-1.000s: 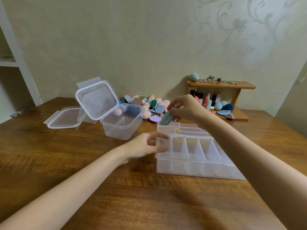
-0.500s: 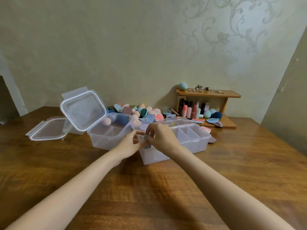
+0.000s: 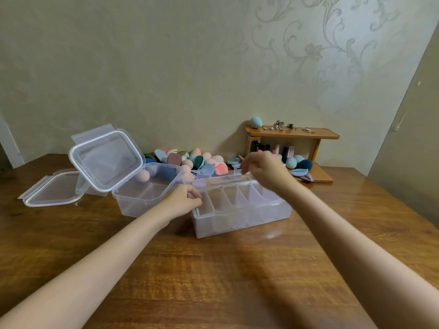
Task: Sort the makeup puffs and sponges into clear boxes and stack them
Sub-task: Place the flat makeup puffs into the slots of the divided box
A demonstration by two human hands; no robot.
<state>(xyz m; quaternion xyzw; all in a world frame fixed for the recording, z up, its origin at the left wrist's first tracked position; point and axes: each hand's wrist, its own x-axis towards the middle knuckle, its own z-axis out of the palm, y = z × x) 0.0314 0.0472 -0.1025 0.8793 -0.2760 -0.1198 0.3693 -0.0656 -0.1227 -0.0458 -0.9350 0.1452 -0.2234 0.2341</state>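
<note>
The right hand (image 3: 266, 168) is smeared by motion above the far edge of the divided clear box (image 3: 240, 211), so whether anything is held in it cannot be told. The near left corner of that box is gripped by the curled fingers of the left hand (image 3: 184, 203). Puffs and sponges (image 3: 190, 161) are piled behind it against the wall, just beside an open lidded box (image 3: 145, 193). Everything is set on a wooden table (image 3: 213, 281) before patterned wallpaper; a small wooden shelf (image 3: 292, 134) is seen at the back.
</note>
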